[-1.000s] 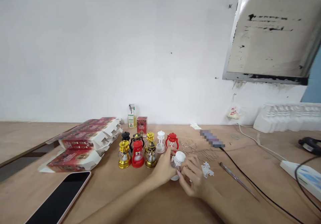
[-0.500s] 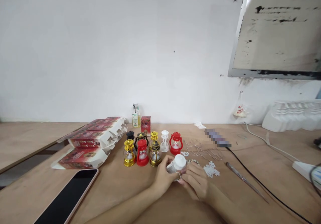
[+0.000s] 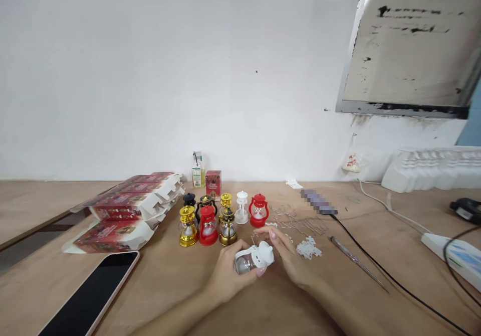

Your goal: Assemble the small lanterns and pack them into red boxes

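My left hand is wrapped round a small white toy lantern with a clear globe, held tilted on its side just above the wooden table. My right hand sits right of the lantern, fingers stretched toward a thin wire handle at its top. Just beyond stand several small lanterns: gold, red, dark gold, white and another red.
Flat red and white cartons are stacked at the left, and a phone lies near me. Loose wire handles, white bits, a thin tool, a black cable and a power strip lie right.
The white lantern has been tipped over and brought nearer to me in my left hand. My right hand's fingers have opened out and moved up to the wire at its top.
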A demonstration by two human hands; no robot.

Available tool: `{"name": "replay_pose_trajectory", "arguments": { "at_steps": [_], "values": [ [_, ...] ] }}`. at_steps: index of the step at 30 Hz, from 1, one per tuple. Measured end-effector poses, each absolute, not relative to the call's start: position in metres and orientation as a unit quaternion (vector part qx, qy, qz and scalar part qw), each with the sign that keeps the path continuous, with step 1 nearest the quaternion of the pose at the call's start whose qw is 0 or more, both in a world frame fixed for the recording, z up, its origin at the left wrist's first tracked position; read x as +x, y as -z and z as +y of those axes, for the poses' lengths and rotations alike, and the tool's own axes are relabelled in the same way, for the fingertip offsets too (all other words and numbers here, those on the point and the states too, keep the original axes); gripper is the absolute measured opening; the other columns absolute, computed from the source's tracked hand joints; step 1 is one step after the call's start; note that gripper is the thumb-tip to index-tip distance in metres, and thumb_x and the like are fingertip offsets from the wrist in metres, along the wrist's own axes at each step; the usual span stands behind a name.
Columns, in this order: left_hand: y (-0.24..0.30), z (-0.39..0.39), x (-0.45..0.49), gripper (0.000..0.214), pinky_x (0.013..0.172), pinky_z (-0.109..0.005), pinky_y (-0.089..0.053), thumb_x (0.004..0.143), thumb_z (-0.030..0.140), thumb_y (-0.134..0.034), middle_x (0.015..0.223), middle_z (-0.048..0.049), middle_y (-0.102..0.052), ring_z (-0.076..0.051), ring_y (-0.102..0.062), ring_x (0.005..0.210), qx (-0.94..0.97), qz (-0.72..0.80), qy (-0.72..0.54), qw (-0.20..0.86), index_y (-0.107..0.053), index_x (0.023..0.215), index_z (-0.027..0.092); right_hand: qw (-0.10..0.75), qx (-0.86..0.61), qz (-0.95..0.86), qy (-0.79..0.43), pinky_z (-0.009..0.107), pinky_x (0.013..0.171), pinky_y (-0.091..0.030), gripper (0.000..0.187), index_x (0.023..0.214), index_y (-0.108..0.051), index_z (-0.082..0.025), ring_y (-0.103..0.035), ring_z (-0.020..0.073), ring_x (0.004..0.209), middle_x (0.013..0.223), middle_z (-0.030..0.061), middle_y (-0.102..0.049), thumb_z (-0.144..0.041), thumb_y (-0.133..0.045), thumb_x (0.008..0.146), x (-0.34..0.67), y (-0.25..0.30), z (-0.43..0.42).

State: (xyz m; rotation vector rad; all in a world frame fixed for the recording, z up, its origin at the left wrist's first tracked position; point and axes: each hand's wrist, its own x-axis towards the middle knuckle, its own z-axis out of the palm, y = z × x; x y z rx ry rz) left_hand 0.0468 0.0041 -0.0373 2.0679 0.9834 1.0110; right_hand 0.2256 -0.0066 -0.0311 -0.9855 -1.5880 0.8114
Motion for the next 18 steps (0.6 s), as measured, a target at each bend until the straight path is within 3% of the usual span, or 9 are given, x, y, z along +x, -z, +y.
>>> {"name": "replay_pose_trajectory", "arguments": {
  "at_steps": [4,8,12,18],
  "values": [
    [0.032,0.003,0.048,0.029,0.063,-0.021,-0.039,0.065,0.037,-0.07,0.075,0.0005,-0.064,-0.014,-0.055,0.068,0.776,0.356,-0.389,0.346,-0.057,0.079,0.015,0.5,-0.366,-0.644,-0.449,0.039,0.083,-0.048,0.051,0.116,-0.061,-0.024,-0.061,0.0222,0.095,0.103,0.0092,-0.065,-0.059,-0.035,0.09,0.22,0.034,-0.009],
    [0.03,-0.001,0.049,0.029,0.064,-0.021,-0.04,0.066,0.035,-0.069,0.079,-0.0003,-0.066,-0.015,-0.056,0.07,0.776,0.355,-0.39,0.347,-0.06,0.085,0.016,0.516,-0.377,-0.648,-0.415,0.032,0.072,-0.049,0.052,0.105,-0.066,-0.023,-0.06,0.0194,0.083,0.091,0.0066,-0.065,-0.062,-0.036,0.087,0.218,0.033,-0.007],
    [0.033,0.0,0.05,0.028,0.062,-0.021,-0.04,0.066,0.035,-0.069,0.077,-0.0001,-0.067,-0.015,-0.057,0.068,0.768,0.379,-0.384,0.346,-0.061,0.085,0.016,0.566,-0.444,-0.61,-0.333,0.023,0.053,-0.04,0.04,0.095,-0.063,-0.021,-0.05,0.0132,0.06,0.067,-0.0007,-0.053,-0.055,-0.044,0.087,0.222,0.033,-0.004],
    [0.034,0.003,0.05,0.028,0.06,-0.021,-0.038,0.066,0.037,-0.069,0.071,0.0011,-0.064,-0.014,-0.054,0.065,0.75,0.385,-0.395,0.365,-0.059,0.082,0.016,0.572,-0.46,-0.618,-0.282,0.022,0.046,-0.03,0.034,0.076,-0.054,-0.02,-0.037,0.0094,0.044,0.047,-0.0074,-0.038,-0.05,-0.046,0.089,0.229,0.038,-0.003]
  ]
}}
